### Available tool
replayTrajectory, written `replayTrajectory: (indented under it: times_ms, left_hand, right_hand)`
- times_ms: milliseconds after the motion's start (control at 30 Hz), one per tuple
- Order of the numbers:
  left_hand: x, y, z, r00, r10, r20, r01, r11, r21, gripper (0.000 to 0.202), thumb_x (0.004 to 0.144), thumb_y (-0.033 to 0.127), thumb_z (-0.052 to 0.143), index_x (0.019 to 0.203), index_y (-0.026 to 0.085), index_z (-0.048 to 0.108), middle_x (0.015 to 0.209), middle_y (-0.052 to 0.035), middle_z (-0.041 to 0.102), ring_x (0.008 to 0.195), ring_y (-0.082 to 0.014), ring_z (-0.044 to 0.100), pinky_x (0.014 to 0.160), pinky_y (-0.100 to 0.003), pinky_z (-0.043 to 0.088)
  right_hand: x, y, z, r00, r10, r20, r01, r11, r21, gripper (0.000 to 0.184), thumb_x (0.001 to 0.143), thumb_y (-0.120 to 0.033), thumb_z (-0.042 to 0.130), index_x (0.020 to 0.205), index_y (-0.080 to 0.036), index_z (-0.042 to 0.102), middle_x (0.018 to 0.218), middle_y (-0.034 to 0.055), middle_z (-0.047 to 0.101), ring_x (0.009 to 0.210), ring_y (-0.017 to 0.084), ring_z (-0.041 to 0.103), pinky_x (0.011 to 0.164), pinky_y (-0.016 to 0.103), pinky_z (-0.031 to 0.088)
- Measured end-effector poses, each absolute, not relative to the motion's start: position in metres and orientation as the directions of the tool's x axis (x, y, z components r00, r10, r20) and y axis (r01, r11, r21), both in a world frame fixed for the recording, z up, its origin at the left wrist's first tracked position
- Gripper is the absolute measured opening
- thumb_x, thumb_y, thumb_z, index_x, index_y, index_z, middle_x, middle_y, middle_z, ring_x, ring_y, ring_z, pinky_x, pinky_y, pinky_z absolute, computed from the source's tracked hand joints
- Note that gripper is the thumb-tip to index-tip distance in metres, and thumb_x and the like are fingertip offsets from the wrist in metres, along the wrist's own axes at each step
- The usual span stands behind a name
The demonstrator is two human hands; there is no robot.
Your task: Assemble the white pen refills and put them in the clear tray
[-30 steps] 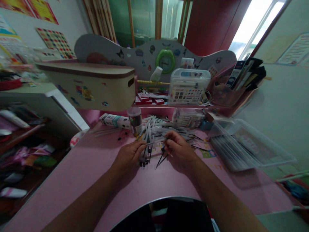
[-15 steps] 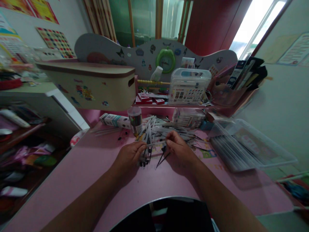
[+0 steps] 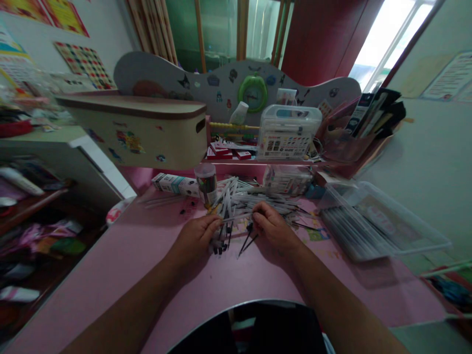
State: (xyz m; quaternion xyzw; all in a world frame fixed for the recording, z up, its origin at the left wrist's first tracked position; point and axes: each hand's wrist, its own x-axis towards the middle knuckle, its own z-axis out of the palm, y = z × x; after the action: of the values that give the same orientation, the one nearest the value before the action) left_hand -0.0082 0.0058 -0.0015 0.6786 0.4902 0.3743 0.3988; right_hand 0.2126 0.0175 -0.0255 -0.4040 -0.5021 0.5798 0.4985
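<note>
Between my two hands is a thin, pale pen refill (image 3: 238, 217), held nearly level above the pink desk (image 3: 243, 280). My left hand (image 3: 197, 238) pinches its left end between thumb and fingers. At the other end, the fingertips of my right hand (image 3: 271, 226) are closed on it. Behind and below them spreads a loose pile of pen refills (image 3: 254, 198), whitish with dark tips. Several black-capped pieces (image 3: 220, 247) lie beside my left fingers. Two dark thin sticks (image 3: 246, 245) poke out by my right hand; whether it grips them I cannot tell.
A clear cup (image 3: 205, 184) of pens stands behind the left hand, near a white-and-teal box (image 3: 175, 184). To the right sits an open clear plastic box (image 3: 403, 221) with dark pens. A shelf above carries a beige bin (image 3: 147, 132) and a clear case (image 3: 289, 132).
Both hands keep their hold on the refill and have shifted only very slightly. The pile and the things around it look the same.
</note>
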Motion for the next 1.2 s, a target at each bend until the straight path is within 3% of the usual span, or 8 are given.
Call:
replayTrajectory:
  times_ms: [200,400,500,600,733,933,1033,1200]
  left_hand:
    - [-0.005,0.004,-0.007,0.214,0.977,-0.013,0.092,-0.007,0.996,0.027,0.088,0.042,0.062,0.075,0.018,0.067,0.067,-0.002,0.06,0.063,-0.0174,0.054,0.059,-0.029,0.044]
    - [-0.005,0.005,-0.013,0.287,0.95,-0.121,-0.094,0.154,0.984,0.026,0.086,0.041,0.067,0.077,0.016,0.065,0.067,-0.002,0.058,0.063,-0.016,0.054,0.061,-0.029,0.045]
    - [-0.006,0.006,-0.014,0.304,0.944,-0.126,-0.089,0.16,0.983,0.027,0.087,0.04,0.065,0.077,0.015,0.064,0.071,-0.0035,0.06,0.065,-0.0163,0.056,0.062,-0.029,0.045]
    - [-0.006,0.006,-0.015,0.294,0.949,-0.114,-0.065,0.139,0.988,0.025,0.088,0.039,0.065,0.077,0.016,0.064,0.072,-0.0038,0.061,0.066,-0.017,0.057,0.062,-0.03,0.046]
    - [-0.005,0.005,-0.013,0.291,0.949,-0.121,-0.079,0.15,0.986,0.024,0.087,0.039,0.066,0.079,0.016,0.065,0.073,-0.0043,0.063,0.069,-0.0183,0.058,0.064,-0.03,0.047]
    - [-0.003,0.004,-0.006,0.379,0.906,-0.191,-0.229,0.292,0.929,0.021,0.087,0.035,0.069,0.084,0.015,0.066,0.075,-0.0036,0.062,0.069,-0.0158,0.058,0.066,-0.027,0.047]
    - [-0.007,0.006,-0.005,0.408,0.878,-0.25,-0.279,0.381,0.882,0.021,0.086,0.034,0.072,0.084,0.015,0.064,0.07,-0.0014,0.059,0.063,-0.0124,0.055,0.059,-0.023,0.043]
    - [-0.013,0.01,-0.009,0.431,0.852,-0.297,-0.23,0.423,0.877,0.032,0.09,0.041,0.068,0.074,0.017,0.055,0.049,0.0074,0.038,0.041,-0.0065,0.031,0.041,-0.02,0.024]
  right_hand:
    - [0.205,0.013,-0.02,-0.183,0.983,-0.029,-0.407,-0.103,-0.907,0.013,0.081,-0.022,0.066,0.089,-0.024,0.056,0.066,-0.0061,0.051,0.056,0.01,0.043,0.053,0.022,0.034]
    - [0.205,0.008,-0.014,-0.184,0.98,-0.079,-0.427,-0.152,-0.891,0.021,0.078,-0.021,0.069,0.095,-0.025,0.058,0.069,-0.0061,0.053,0.058,0.01,0.045,0.054,0.02,0.036]
    - [0.21,0.011,-0.016,-0.158,0.985,-0.072,-0.336,-0.122,-0.934,0.018,0.083,-0.029,0.068,0.099,-0.026,0.059,0.068,-0.0058,0.051,0.056,0.011,0.043,0.053,0.021,0.035]
    - [0.218,0.019,-0.018,-0.146,0.988,0.04,-0.094,0.026,-0.995,0.027,0.09,-0.042,0.063,0.074,-0.022,0.056,0.063,-0.0029,0.046,0.058,0.013,0.041,0.052,0.024,0.033]
    - [0.221,0.023,-0.017,-0.16,0.976,0.146,0.169,0.172,-0.97,0.033,0.092,-0.038,0.06,0.064,-0.021,0.052,0.064,-0.001,0.046,0.062,0.014,0.041,0.056,0.026,0.033]
    - [0.206,0.012,-0.02,-0.096,0.995,0.018,-0.225,-0.004,-0.974,0.008,0.088,-0.03,0.059,0.088,-0.024,0.055,0.063,-0.0065,0.046,0.053,0.01,0.038,0.047,0.02,0.029]
    - [0.206,0.011,-0.017,-0.123,0.992,-0.013,-0.309,-0.051,-0.95,0.014,0.085,-0.029,0.064,0.095,-0.025,0.056,0.064,-0.0068,0.052,0.05,0.009,0.043,0.046,0.018,0.034]
    - [0.214,0.017,-0.008,-0.155,0.987,-0.05,-0.436,-0.114,-0.893,0.029,0.074,-0.029,0.072,0.095,-0.025,0.053,0.071,-0.0059,0.062,0.047,0.009,0.049,0.042,0.021,0.043]
